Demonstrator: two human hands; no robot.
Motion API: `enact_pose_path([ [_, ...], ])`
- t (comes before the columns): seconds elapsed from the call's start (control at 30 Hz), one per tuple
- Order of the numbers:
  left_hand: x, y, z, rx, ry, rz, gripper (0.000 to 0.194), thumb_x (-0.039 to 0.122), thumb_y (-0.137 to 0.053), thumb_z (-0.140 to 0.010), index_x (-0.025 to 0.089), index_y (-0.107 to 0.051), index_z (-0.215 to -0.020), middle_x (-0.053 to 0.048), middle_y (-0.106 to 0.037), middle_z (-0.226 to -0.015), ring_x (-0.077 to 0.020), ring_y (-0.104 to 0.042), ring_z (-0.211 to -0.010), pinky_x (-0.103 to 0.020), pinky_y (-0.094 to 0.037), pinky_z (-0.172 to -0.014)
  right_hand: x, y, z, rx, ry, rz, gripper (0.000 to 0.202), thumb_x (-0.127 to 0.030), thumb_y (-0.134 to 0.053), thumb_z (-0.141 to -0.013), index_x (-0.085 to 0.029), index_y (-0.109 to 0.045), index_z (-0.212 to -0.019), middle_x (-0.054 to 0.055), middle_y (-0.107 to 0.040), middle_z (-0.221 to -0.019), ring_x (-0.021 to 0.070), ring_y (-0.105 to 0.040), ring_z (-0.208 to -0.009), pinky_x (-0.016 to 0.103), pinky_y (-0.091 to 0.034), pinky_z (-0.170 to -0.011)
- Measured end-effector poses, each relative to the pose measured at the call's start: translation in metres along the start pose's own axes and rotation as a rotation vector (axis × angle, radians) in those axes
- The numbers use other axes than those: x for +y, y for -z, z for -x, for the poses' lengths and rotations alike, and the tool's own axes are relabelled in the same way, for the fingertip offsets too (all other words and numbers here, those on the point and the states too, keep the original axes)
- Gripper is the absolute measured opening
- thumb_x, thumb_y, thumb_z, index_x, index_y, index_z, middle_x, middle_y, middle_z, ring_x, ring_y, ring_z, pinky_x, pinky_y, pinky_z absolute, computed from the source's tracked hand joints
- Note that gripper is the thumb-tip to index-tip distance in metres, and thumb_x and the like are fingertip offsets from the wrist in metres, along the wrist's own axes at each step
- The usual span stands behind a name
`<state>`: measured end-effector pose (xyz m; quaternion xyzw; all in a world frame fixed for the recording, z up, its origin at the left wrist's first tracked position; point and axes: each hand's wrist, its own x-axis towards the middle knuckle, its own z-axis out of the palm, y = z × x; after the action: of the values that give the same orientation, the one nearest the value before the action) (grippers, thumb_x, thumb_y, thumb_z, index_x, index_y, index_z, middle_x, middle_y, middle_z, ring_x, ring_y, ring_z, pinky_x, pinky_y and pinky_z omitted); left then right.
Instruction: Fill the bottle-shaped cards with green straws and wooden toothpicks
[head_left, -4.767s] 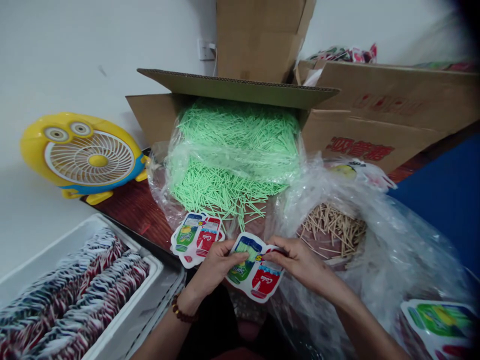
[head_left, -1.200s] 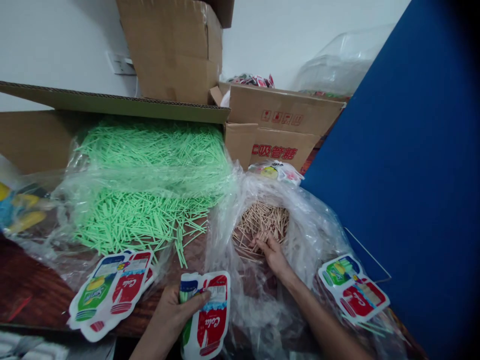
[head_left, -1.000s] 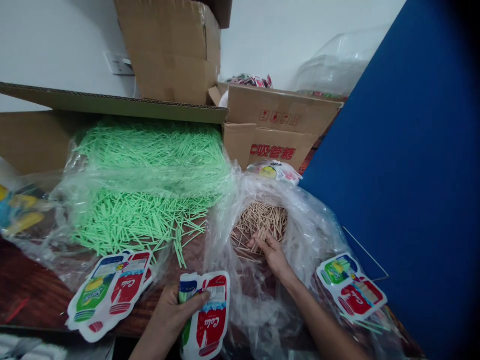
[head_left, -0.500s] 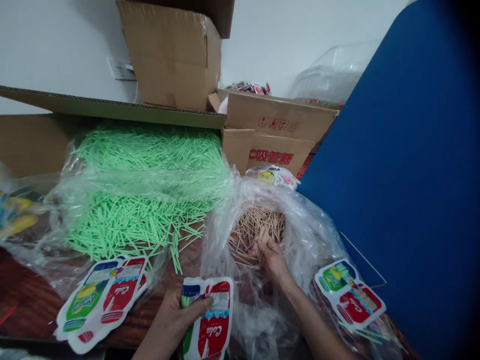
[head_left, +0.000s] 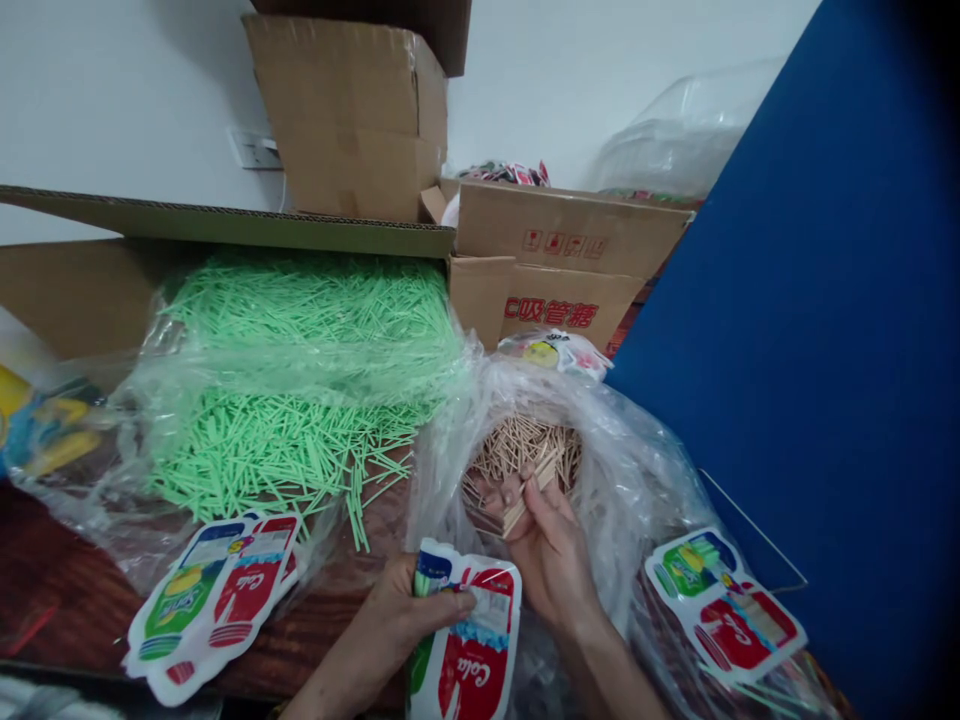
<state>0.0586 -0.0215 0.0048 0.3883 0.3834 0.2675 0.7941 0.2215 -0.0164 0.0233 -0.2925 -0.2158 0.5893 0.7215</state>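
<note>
My left hand (head_left: 405, 610) grips a printed plastic pouch (head_left: 484, 650) shaped like two drink bottles, one green, one red "Cola"; green sticks show through its clear window. My right hand (head_left: 551, 545) pinches a small bundle of brown sticks (head_left: 529, 490) at the mouth of a clear plastic bag (head_left: 622, 440). Loose brown sticks (head_left: 517, 445) lie heaped inside that bag, just beyond my fingers. Further left, a big pile of green sticks (head_left: 300, 440) spills from a clear bag onto the dark wooden table (head_left: 82, 600).
Similar pouches (head_left: 217, 590) are stacked at the front left. Another filled pouch (head_left: 724, 605) lies at the right. Cardboard boxes (head_left: 345, 110) and a printed carton (head_left: 570, 240) stand behind. A blue panel (head_left: 795, 350) bounds the right side. Yellow and blue gloved fingers (head_left: 52, 430) appear at far left.
My right hand has drawn the brown sticks slightly nearer and turned them. My left hand has brought the pouch to the right, closer to the right hand. The view has shifted a little.
</note>
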Motion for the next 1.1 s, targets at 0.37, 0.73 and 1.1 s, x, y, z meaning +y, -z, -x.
enact_pose_path([
  [0.37,0.007,-0.013,-0.001,-0.016,-0.039,0.088,0.025,0.029,-0.081,-0.062,0.012,-0.071,-0.078,-0.004,-0.069,-0.070,-0.0149,-0.058,-0.062,-0.025,-0.045,-0.063,0.009,0.000,0.020,0.057,-0.119,0.099,0.021,-0.038,-0.067,-0.081,-0.026,-0.058,-0.096,0.000,-0.063,-0.073,0.0221,-0.065,-0.087,0.034,-0.053,-0.076],
  [0.73,0.006,-0.006,-0.005,-0.004,-0.055,0.054,0.022,0.029,-0.080,-0.067,0.012,-0.070,-0.076,-0.005,-0.071,-0.072,-0.0148,-0.060,-0.062,-0.025,-0.046,-0.064,0.002,0.007,0.029,-0.013,-0.176,0.302,0.029,-0.043,-0.068,-0.079,-0.022,-0.063,-0.097,0.008,-0.066,-0.116,0.0249,-0.063,-0.101,0.037,-0.050,-0.087],
  [1.1,0.020,-0.013,-0.011,0.009,-0.062,-0.023,0.026,0.028,-0.082,-0.064,0.014,-0.073,-0.084,-0.005,-0.073,-0.076,-0.0169,-0.063,-0.066,-0.026,-0.048,-0.065,-0.007,0.009,0.007,-0.054,-0.124,0.367,0.031,-0.050,-0.054,-0.088,-0.021,-0.065,-0.090,0.008,-0.070,-0.101,0.0238,-0.064,-0.096,0.036,-0.050,-0.085],
])
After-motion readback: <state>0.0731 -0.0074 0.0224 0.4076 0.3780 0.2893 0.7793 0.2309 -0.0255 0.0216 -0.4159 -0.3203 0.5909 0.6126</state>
